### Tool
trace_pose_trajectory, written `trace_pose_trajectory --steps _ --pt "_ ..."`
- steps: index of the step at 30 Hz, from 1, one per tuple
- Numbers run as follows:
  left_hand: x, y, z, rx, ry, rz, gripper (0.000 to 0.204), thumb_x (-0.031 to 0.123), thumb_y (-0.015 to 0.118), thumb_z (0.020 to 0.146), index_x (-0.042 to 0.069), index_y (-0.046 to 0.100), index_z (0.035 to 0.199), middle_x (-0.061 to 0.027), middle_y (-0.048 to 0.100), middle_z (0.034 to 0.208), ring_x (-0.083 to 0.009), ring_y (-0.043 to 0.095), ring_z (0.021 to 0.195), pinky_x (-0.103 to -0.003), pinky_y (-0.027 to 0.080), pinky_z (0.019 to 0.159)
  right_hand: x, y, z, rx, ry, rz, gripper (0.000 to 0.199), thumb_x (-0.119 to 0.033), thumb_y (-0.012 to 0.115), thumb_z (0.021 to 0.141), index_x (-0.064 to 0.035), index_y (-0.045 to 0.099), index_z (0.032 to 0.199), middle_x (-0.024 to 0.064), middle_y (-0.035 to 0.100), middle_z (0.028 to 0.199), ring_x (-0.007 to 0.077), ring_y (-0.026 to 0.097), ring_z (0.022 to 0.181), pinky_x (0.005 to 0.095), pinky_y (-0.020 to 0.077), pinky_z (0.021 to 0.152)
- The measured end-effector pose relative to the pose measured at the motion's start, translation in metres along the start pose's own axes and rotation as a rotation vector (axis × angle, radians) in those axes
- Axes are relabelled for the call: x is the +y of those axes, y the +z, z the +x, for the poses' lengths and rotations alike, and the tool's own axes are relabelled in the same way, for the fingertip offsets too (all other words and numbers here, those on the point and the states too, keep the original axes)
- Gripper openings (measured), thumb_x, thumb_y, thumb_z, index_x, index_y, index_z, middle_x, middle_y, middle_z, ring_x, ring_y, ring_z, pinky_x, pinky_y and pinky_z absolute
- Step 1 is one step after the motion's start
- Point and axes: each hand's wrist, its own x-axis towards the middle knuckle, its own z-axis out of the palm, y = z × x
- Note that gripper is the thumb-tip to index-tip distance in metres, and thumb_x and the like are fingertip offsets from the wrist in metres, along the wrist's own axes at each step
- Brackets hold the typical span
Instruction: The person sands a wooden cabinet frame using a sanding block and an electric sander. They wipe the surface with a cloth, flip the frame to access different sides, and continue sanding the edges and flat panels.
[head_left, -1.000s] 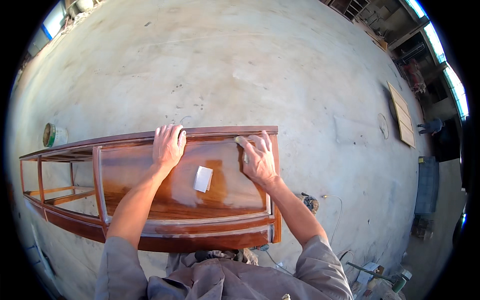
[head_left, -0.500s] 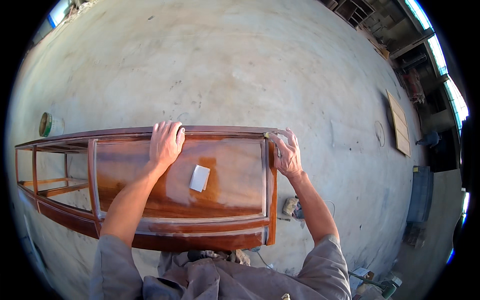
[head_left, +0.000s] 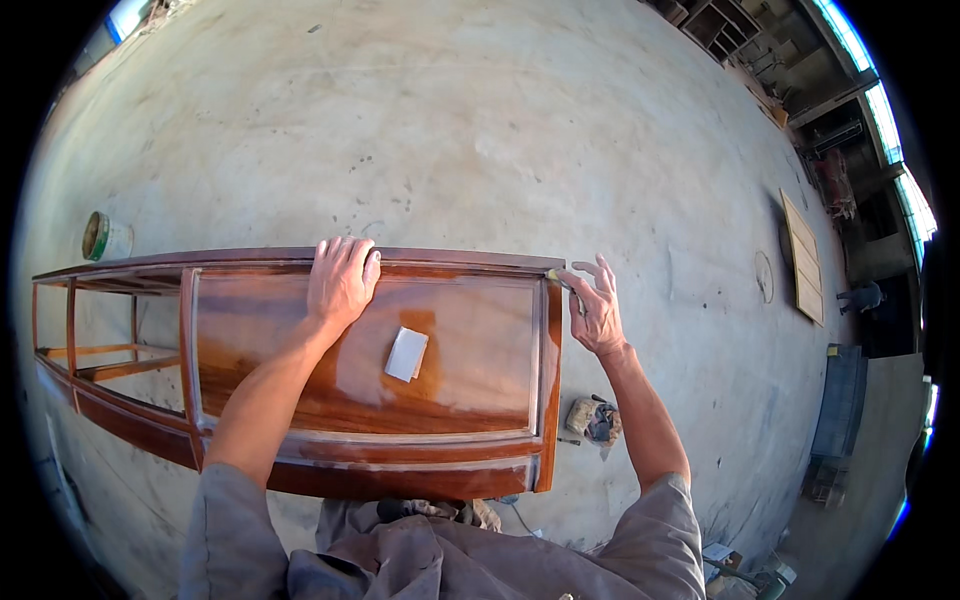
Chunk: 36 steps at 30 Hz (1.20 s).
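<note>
A long reddish-brown wooden cabinet frame [head_left: 490, 478] lies across in front of me, its panel streaked with whitish dust. My left hand [head_left: 340, 285] grips its far rail, fingers bent over the edge and thumb on the near side. At the far right corner, my right hand [head_left: 597, 305] pinches a small yellowish piece [head_left: 554, 275] against the wood. Whether that piece is folded sandpaper or something else is too small to tell. A folded sheet [head_left: 406, 354], white on one face and brown at its edge, rests on the panel between my arms.
An open bucket [head_left: 106, 238] lies tipped on the concrete floor [head_left: 450, 150] beyond the cabinet's left end. Right of the cabinet sits a dusty power tool [head_left: 594, 420]. A slatted wooden panel [head_left: 801, 258] and a grey-blue bin [head_left: 838, 400] stand farther right.
My right hand has shifted slightly right and outward at the corner, its fingers more raised. My left hand stays on the rail. The whole view has shifted slightly.
</note>
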Motion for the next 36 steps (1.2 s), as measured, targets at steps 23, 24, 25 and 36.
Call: trace_pose_trajectory --steps 23,24,25,36 --pt "0.002 -0.006 0.000 0.036 0.008 0.027 0.015 0.018 0.066 0.100 0.005 0.064 0.107 -0.0115 0.066 0.098 -0.0325 0.060 0.096 -0.047 0.046 0.090 -0.009 -0.028 0.016 0.105 0.678 0.517 0.064 0.000 0.067 0.096 -0.0112 0.051 0.156 0.0192 0.072 0.135 0.0274 0.071 0.122 0.0401 0.0566 0.102" --pt "0.002 -0.006 0.000 0.035 0.009 0.030 0.015 0.018 0.066 0.100 0.005 0.064 0.107 -0.0115 0.066 0.098 -0.0325 0.060 0.095 -0.047 0.046 0.090 -0.006 -0.029 0.018 0.037 0.646 0.464 0.063 0.001 0.067 0.095 -0.0114 0.051 0.155 0.0197 0.072 0.135 0.0288 0.071 0.122 0.0404 0.0569 0.101" --pt "0.002 -0.006 0.000 0.034 0.011 0.033 0.015 0.018 0.066 0.100 0.005 0.064 0.107 -0.0115 0.066 0.098 -0.0325 0.060 0.095 -0.047 0.046 0.090 -0.001 -0.030 0.020 -0.074 0.590 0.391 0.058 0.000 0.066 0.095 -0.0109 0.056 0.151 0.0196 0.072 0.133 0.0302 0.071 0.121 0.0408 0.0573 0.100" --pt "0.001 -0.006 -0.001 0.045 0.021 0.031 0.015 0.017 0.067 0.100 0.004 0.065 0.107 -0.0116 0.067 0.097 -0.0323 0.060 0.094 -0.046 0.046 0.089 0.009 -0.031 0.055 -0.219 0.312 0.203 0.011 -0.008 0.067 0.091 -0.0051 0.071 0.101 0.0126 0.072 0.095 0.0343 0.068 0.091 0.0453 0.0557 0.080"
